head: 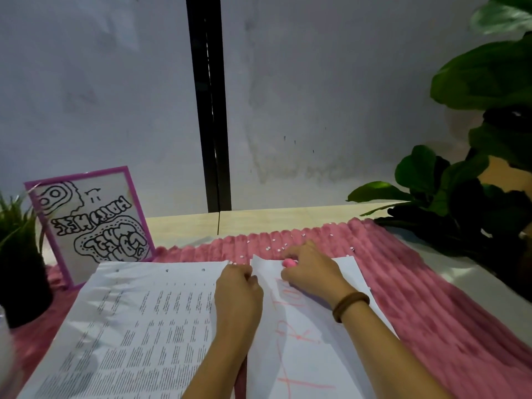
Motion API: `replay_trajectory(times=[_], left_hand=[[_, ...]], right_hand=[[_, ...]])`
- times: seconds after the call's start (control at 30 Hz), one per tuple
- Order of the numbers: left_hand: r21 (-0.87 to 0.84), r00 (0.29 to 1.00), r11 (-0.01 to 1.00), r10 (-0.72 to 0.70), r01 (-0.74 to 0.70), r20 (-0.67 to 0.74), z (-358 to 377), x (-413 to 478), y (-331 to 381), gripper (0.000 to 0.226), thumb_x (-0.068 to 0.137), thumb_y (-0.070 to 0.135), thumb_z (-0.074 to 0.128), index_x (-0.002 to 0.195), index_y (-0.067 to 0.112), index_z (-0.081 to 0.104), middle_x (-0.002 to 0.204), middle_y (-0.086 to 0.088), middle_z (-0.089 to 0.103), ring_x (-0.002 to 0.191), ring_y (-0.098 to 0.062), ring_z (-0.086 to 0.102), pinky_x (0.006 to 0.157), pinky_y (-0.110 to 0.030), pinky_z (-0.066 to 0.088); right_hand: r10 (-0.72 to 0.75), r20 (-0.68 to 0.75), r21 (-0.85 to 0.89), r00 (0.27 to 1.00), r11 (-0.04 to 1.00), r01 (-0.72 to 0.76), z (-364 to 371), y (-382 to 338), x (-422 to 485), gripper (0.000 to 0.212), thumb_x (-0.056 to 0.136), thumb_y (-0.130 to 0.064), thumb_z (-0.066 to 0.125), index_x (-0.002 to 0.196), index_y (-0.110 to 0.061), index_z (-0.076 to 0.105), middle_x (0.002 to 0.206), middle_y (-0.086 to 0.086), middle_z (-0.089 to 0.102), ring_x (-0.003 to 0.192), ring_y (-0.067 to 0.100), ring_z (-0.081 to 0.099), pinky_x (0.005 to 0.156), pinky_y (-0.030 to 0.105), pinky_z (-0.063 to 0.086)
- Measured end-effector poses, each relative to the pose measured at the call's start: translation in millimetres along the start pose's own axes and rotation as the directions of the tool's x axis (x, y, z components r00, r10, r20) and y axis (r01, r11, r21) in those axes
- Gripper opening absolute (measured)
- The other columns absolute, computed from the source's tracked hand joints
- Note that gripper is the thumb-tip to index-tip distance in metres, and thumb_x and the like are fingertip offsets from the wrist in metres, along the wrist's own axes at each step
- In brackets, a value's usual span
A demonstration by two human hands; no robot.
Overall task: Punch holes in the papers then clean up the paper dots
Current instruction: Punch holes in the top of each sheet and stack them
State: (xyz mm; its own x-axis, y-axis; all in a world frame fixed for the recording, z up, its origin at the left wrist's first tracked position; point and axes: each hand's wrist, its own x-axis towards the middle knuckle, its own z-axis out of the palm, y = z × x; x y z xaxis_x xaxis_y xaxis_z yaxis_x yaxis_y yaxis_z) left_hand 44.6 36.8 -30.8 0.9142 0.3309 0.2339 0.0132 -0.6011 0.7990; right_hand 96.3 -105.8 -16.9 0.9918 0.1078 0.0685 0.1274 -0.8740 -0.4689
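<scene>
A printed sheet (144, 318) with three punched holes along its far edge lies on the pink ribbed cloth (426, 298). Beside it on the right lies a white sheet (311, 347) with red scribbles. My left hand (239, 292) pinches this sheet's left edge near the far corner, fingers curled. My right hand (311, 269) grips a small pink hole punch (289, 263) at the sheet's far edge; most of the punch is hidden by my fingers. Several white paper dots (280, 246) lie scattered on the cloth just beyond the sheets.
A purple-framed drawing (92, 223) stands at the back left beside a small potted grass plant (20, 254). A large leafy plant (466, 182) fills the right side. A black vertical post (211, 110) rises behind the wooden table (259, 218).
</scene>
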Motion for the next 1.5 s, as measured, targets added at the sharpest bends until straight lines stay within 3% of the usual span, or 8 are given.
replay_trajectory(times=[0.13,0.3,0.63,0.87,1.13,1.37,1.43,1.5], left_hand=[[-0.029,0.999,0.999,0.024,-0.023,0.030,-1,-3,5,0.019,0.092,0.004,0.052,0.097,0.016,0.066,0.081,0.003,0.061,0.068,-0.009,0.054,0.057,-0.020,0.039],[0.065,0.993,0.997,0.040,-0.047,0.109,4,-6,9,0.024,0.096,0.006,0.046,0.114,0.018,0.057,0.095,-0.004,0.062,0.072,-0.014,0.057,0.052,-0.018,0.036],[0.057,0.991,0.998,-0.016,0.008,0.137,4,-13,15,0.028,0.092,0.004,0.054,0.105,0.022,0.037,0.106,-0.007,0.048,0.068,0.001,0.036,0.051,-0.014,0.030],[-0.005,0.997,1.000,0.016,-0.016,0.077,8,-13,12,0.031,0.090,0.003,0.058,0.109,0.024,0.043,0.100,0.002,0.055,0.083,-0.013,0.054,0.067,-0.023,0.046],[-0.496,0.982,0.847,-0.167,0.189,0.089,-1,-7,16,0.036,0.088,0.013,0.066,0.110,0.021,0.040,0.099,0.008,0.058,0.087,-0.008,0.060,0.075,-0.028,0.051],[-0.539,0.990,0.830,-0.118,0.144,0.083,1,-3,9,0.028,0.089,-0.004,0.055,0.086,0.021,0.067,0.085,0.009,0.066,0.072,-0.006,0.057,0.064,-0.014,0.042],[-0.559,0.988,0.815,-0.112,0.152,0.106,-2,-5,10,0.032,0.090,-0.003,0.055,0.093,0.027,0.068,0.093,0.014,0.067,0.078,-0.001,0.060,0.069,-0.010,0.044],[-0.578,0.989,0.803,-0.109,0.148,0.102,-2,-5,10,0.035,0.091,-0.003,0.055,0.096,0.030,0.067,0.097,0.018,0.066,0.077,-0.004,0.059,0.073,-0.014,0.047]], right_hand=[[-0.003,0.006,0.010,1.000,1.000,0.003,0,-2,-2,0.029,0.088,-0.027,0.059,0.116,-0.030,0.068,0.127,0.001,0.051,0.095,0.022,0.060,0.081,0.036,0.055],[-0.004,-0.005,0.039,1.000,0.999,0.005,-1,-1,-3,0.024,0.088,-0.025,0.062,0.112,-0.027,0.066,0.121,-0.002,0.050,0.094,0.019,0.058,0.075,0.028,0.051],[0.014,0.005,0.102,1.000,0.995,-0.015,3,4,2,0.030,0.080,-0.028,0.061,0.109,-0.029,0.069,0.112,-0.003,0.061,0.084,0.014,0.061,0.063,0.025,0.049],[0.003,-0.011,0.198,1.000,0.980,-0.001,3,6,4,0.012,0.077,-0.025,0.063,0.084,-0.027,0.072,0.097,-0.003,0.066,0.074,0.012,0.061,0.059,0.028,0.052],[-0.014,-0.070,0.361,0.997,0.932,0.039,-14,-1,-2,0.015,0.080,-0.014,0.072,0.093,-0.020,0.069,0.090,-0.008,0.064,0.087,0.010,0.060,0.070,0.026,0.048],[-0.043,-0.106,0.417,0.993,0.905,0.083,-25,-8,-12,0.027,0.086,-0.010,0.066,0.111,-0.020,0.066,0.099,-0.006,0.062,0.094,0.012,0.059,0.068,0.017,0.044],[0.013,-0.263,0.519,0.965,0.845,0.130,-39,-11,-9,0.044,0.089,-0.011,0.064,0.132,-0.018,0.056,0.105,0.004,0.062,0.091,0.015,0.058,0.069,0.020,0.047],[0.129,-0.349,0.762,0.928,0.616,0.201,-58,-20,-4,0.055,0.084,-0.014,0.064,0.137,-0.016,0.048,0.101,0.013,0.063,0.075,0.016,0.055,0.064,0.031,0.052]])
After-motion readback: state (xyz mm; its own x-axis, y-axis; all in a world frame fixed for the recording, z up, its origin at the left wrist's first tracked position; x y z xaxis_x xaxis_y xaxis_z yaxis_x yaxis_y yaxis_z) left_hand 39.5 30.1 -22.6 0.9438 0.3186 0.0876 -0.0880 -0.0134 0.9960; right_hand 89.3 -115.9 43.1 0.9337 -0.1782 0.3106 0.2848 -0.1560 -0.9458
